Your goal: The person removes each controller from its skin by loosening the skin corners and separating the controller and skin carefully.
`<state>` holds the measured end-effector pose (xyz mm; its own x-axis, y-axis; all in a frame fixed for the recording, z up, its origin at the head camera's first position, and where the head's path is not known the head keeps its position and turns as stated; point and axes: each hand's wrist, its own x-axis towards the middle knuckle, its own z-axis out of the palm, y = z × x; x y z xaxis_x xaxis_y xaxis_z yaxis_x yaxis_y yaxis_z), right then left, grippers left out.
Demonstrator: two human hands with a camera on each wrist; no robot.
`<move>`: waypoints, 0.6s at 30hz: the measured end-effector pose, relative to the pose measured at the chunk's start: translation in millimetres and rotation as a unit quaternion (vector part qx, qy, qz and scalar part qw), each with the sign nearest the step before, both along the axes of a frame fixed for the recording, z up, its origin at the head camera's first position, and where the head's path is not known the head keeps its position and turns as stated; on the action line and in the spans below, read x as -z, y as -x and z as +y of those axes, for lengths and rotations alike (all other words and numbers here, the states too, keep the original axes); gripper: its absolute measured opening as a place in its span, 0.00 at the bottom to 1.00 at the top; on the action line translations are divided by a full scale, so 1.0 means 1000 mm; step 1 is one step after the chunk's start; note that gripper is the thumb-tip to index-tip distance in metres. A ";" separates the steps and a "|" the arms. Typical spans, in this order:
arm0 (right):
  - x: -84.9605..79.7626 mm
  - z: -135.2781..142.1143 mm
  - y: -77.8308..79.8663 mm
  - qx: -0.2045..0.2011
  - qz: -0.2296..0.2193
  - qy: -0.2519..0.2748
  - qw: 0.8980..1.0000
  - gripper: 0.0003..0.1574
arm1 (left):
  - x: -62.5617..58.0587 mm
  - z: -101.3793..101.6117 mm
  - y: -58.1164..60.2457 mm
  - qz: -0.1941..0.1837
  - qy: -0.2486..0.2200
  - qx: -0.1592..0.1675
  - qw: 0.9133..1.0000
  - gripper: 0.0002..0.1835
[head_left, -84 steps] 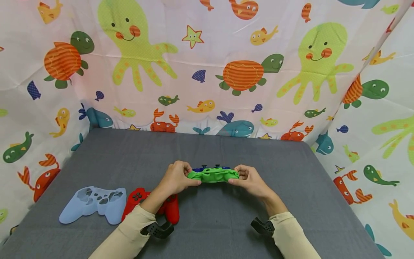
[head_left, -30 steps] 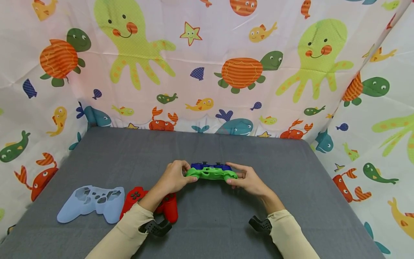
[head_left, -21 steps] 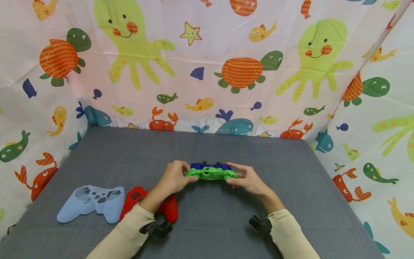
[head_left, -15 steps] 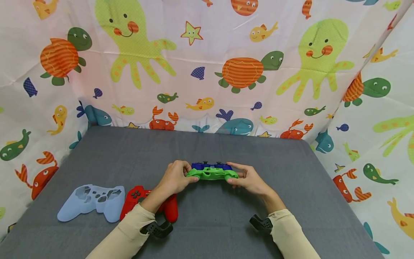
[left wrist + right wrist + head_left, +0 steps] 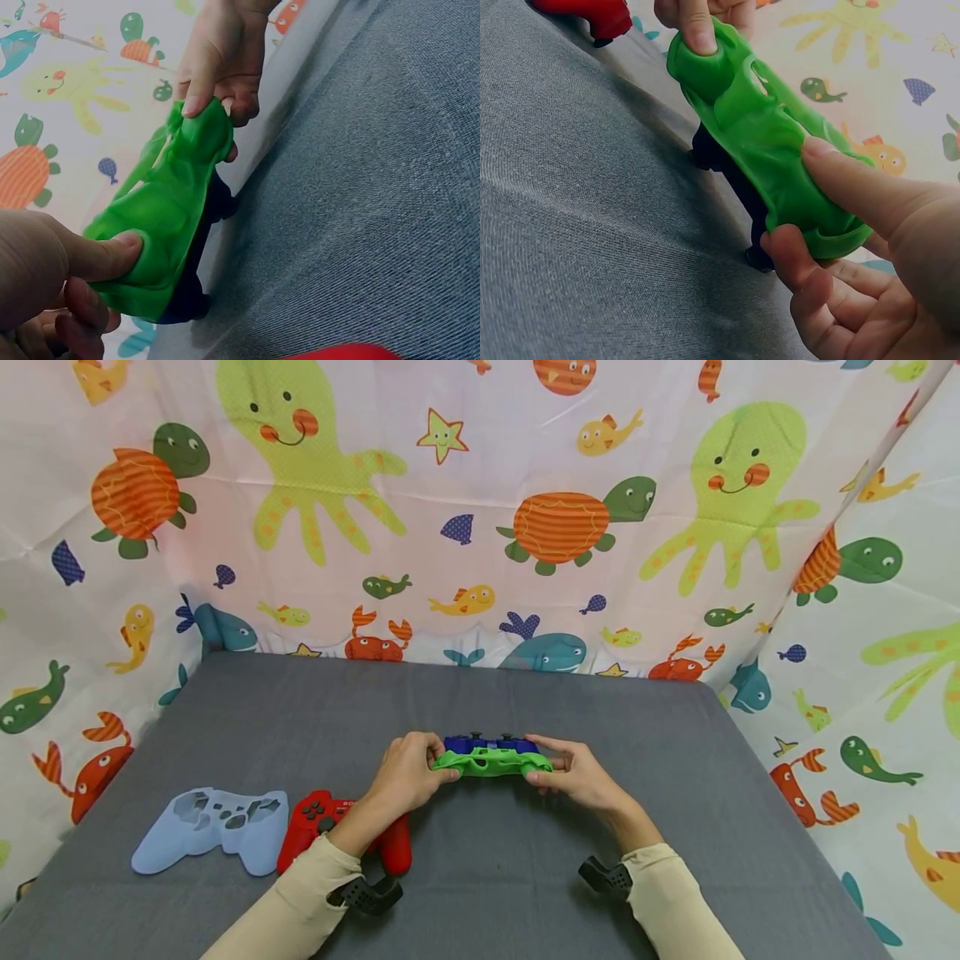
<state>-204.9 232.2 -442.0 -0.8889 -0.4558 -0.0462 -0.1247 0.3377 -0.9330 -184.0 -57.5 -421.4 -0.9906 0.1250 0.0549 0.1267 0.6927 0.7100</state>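
A dark blue game controller [image 5: 492, 744] is partly wrapped in a stretched green silicone cover [image 5: 491, 762], held up at the middle of the table. My left hand [image 5: 407, 770] grips the left end, its thumb pressing on the green cover as the left wrist view shows. At the other end my right hand [image 5: 577, 774] pinches the cover between thumb and fingers, one finger along its edge in the right wrist view. Two thumbsticks and the blue top stick out past the cover's rim. The controller's far side is hidden.
On the grey table [image 5: 675, 827] a red controller [image 5: 313, 828] lies partly under my left forearm. A light blue silicone controller cover [image 5: 217, 829] lies beside it at the left. A patterned curtain [image 5: 480, 468] stands behind the table.
Compared with 2.8 seconds ago, more of the blue controller shows above the green cover, and my right index finger has stretched out along the top. Over the last second hardly anything moves.
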 end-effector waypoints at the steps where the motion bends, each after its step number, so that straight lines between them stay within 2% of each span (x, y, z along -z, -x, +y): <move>1: 0.000 0.000 0.000 0.000 0.000 -0.001 1.000 0.41 | 0.000 0.000 0.000 0.003 0.004 -0.001 1.000 0.13; 9: -0.002 -0.003 -0.001 0.008 -0.001 0.004 1.000 0.41 | -0.002 0.002 -0.003 0.022 0.037 -0.019 0.999 0.11; 14: -0.001 -0.004 -0.002 0.020 0.011 -0.007 1.000 0.40 | -0.004 0.004 -0.005 0.034 0.051 -0.010 0.998 0.10; 18: 0.001 -0.004 -0.001 0.019 0.015 -0.007 1.000 0.40 | -0.005 0.004 -0.006 0.028 0.059 -0.001 0.998 0.10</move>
<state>-204.3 228.1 -443.2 -0.9065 -0.4216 -0.0248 -0.1402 0.3559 -0.9240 -177.7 -53.9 -416.0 -0.9866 0.1321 0.0962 0.1633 0.7708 0.6158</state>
